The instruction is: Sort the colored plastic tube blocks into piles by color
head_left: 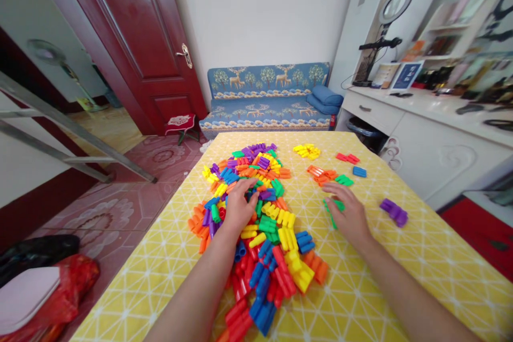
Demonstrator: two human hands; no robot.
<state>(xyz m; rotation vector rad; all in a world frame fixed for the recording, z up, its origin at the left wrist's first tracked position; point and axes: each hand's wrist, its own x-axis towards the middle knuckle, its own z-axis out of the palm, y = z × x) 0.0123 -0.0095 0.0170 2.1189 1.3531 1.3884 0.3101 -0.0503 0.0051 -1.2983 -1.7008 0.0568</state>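
A long heap of coloured plastic pieces (266, 224) lies on the yellow patterned table. My left hand (240, 204) is over the middle of the heap, fingers bent among the pieces; what they may hold is hidden. My right hand (347, 211) is to the right, with thumb and fingers apart around a green piece (335, 206). Beyond it are orange pieces (320, 175) and another green piece (344, 180). Separate groups of yellow (306, 150), red (347, 158), blue (359, 171) and purple pieces (394, 212) lie on the right half.
The yellow tablecloth (152, 283) spreads around the pieces. A blue sofa (268, 96) stands past the far edge, a white dresser (433, 123) at the right. Bags (76, 283) lie on the floor at the left.
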